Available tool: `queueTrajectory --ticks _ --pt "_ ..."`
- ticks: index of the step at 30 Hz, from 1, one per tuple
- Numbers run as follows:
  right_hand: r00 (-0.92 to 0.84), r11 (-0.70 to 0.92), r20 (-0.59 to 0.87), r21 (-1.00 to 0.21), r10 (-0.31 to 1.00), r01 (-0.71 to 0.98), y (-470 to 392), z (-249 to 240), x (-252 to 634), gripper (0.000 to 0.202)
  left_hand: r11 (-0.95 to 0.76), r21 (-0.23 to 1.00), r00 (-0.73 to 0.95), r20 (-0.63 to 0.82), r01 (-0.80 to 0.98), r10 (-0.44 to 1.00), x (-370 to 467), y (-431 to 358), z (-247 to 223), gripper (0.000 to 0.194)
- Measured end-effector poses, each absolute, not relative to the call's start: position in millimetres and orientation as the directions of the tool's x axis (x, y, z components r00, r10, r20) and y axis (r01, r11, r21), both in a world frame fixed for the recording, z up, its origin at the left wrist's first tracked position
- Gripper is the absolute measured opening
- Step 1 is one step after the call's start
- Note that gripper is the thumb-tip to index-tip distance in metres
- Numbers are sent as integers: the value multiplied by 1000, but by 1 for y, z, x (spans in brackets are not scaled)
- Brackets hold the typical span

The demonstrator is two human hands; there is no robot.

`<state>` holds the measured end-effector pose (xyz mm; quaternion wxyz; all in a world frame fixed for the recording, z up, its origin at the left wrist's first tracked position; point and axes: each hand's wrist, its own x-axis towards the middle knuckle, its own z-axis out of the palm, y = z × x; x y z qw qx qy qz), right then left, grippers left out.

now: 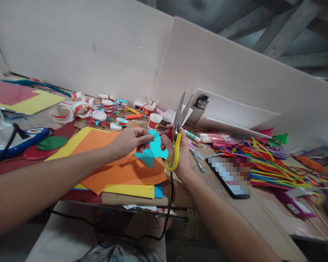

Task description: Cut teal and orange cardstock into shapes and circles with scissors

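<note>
My right hand (182,151) is wrapped round a pair of scissors (178,118) with yellow and red handles. Their blades point upward and stand slightly apart. My left hand (133,140) is closed in a pinch, close to the right fingertips. Whatever it pinches, if anything, is too small to make out. Below and behind the fingers shows cut turquoise paper (157,147). Orange paper sheets (125,174) lie under my left wrist, on top of yellow sheets (136,190).
Paper cups (155,121) and several cut cup rings (107,105) stand along the back. A blue glue-gun-like device or scale (30,140) sits at left. On the right lie a phone (229,176) and colourful pipe cleaners (273,171). A black cable (169,207) hangs over the front edge.
</note>
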<state>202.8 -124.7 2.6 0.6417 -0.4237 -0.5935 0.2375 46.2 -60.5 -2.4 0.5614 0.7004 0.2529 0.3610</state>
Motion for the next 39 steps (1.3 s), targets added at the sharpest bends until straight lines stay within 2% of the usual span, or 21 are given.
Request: queueTrajectory --ticks 3,8,17,28,33,39 --pt "161 530 551 -834 819 156 -122 0 204 28 -332 943 589 255 24 767 45 -64 -1 34" --pt "135 501 533 -839 835 212 -124 1 201 29 -351 936 602 261 34 755 46 -66 -3 34" --pt "159 492 539 -832 827 256 -125 3 199 25 -199 976 689 208 -94 694 48 -66 -4 31" --pt "130 485 509 -857 851 175 -124 -3 199 24 -237 968 654 232 -83 720 49 -70 -1 31" --pt "129 490 526 -840 841 232 -126 0 198 23 -223 972 667 213 -72 714 49 -69 -1 31" --pt "148 513 568 -807 809 293 -126 3 198 22 -102 990 702 143 -100 698 49 -67 -3 30"
